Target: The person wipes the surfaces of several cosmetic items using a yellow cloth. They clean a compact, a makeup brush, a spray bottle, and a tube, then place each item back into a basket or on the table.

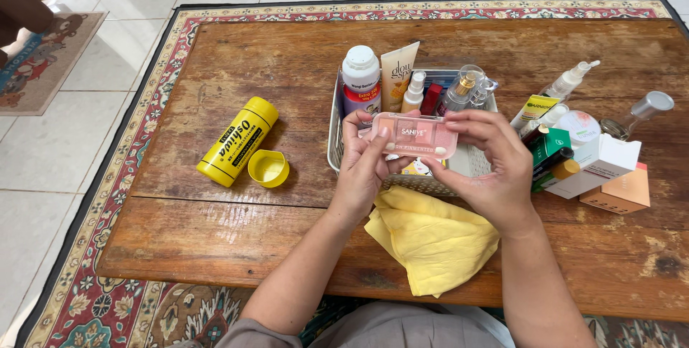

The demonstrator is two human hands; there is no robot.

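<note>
A flat pink makeup palette [414, 135] is held level over a pale basket [334, 133] of bottles and tubes on the wooden counter [215, 233]. The left hand [362, 168] and right hand [491, 165] pinch its ends, fingers [470, 120] curled closed around it. A yellow cloth [430, 244] lies just beneath, and a yellow canister [237, 141] lies well apart beside its loose cap [268, 168].
</note>
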